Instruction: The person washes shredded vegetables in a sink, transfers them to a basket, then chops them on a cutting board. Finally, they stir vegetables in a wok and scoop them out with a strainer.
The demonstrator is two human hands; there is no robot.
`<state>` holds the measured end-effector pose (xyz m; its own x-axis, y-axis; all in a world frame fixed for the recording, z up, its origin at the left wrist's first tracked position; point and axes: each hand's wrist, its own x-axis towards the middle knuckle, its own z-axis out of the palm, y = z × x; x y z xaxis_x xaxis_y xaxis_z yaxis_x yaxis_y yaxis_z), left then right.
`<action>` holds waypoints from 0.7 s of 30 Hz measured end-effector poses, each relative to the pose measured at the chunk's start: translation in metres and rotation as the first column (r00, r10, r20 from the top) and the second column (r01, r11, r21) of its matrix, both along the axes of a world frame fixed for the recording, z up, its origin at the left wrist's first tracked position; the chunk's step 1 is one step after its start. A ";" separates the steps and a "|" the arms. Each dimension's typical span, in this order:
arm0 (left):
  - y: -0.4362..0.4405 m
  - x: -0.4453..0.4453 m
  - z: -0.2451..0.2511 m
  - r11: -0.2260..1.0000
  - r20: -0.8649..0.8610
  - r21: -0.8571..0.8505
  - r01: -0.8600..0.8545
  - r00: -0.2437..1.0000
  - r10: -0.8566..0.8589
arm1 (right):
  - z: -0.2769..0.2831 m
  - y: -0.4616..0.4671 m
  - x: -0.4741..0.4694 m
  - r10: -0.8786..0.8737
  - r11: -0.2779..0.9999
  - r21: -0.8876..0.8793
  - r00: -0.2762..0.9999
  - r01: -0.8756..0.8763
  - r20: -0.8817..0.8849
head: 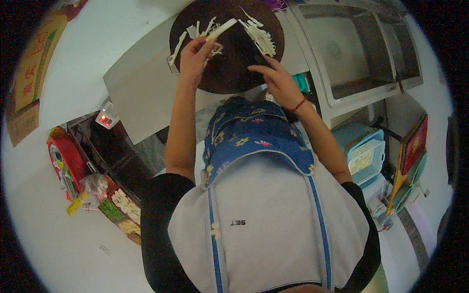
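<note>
A round dark chopping board [234, 78] lies before me at the top of the view. My left hand [195, 55] pinches a pale vegetable stalk [223, 29] over the board's left half. More pale stalk pieces [179, 45] lie beside and behind that hand, some past the board's left edge. My right hand [276, 78] is at the board's near right edge, thumb and fingers apart. Something dark shows by its fingers; against the dark board I cannot tell whether the hand grips it. A bundle of thin pale strips [258, 36] lies just beyond the right fingertips.
A metal sink [348, 55] stands to the right. Below it is a light-blue plastic container [366, 161] with pale food inside. At left are a white device with a red lit display [107, 115], a red basket [66, 157], trays of food [124, 205] and a cardboard box [34, 69].
</note>
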<state>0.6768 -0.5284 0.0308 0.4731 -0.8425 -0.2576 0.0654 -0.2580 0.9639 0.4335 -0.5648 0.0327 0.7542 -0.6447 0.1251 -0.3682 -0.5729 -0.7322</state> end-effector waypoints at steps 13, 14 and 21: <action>0.030 -0.037 0.014 0.997 -0.507 -0.052 0.064 0.858 -0.081 | -0.003 -0.013 0.043 -0.152 0.987 0.063 0.988 0.149 0.031; 0.033 -0.033 0.012 0.998 -0.522 -0.042 0.049 0.851 -0.064 | -0.005 -0.013 0.041 -0.160 0.986 0.057 0.986 0.157 0.045; 0.057 0.007 -0.009 0.993 -0.668 -0.079 -0.087 0.744 0.013 | -0.010 -0.021 0.025 -0.217 0.975 0.049 0.976 0.216 0.006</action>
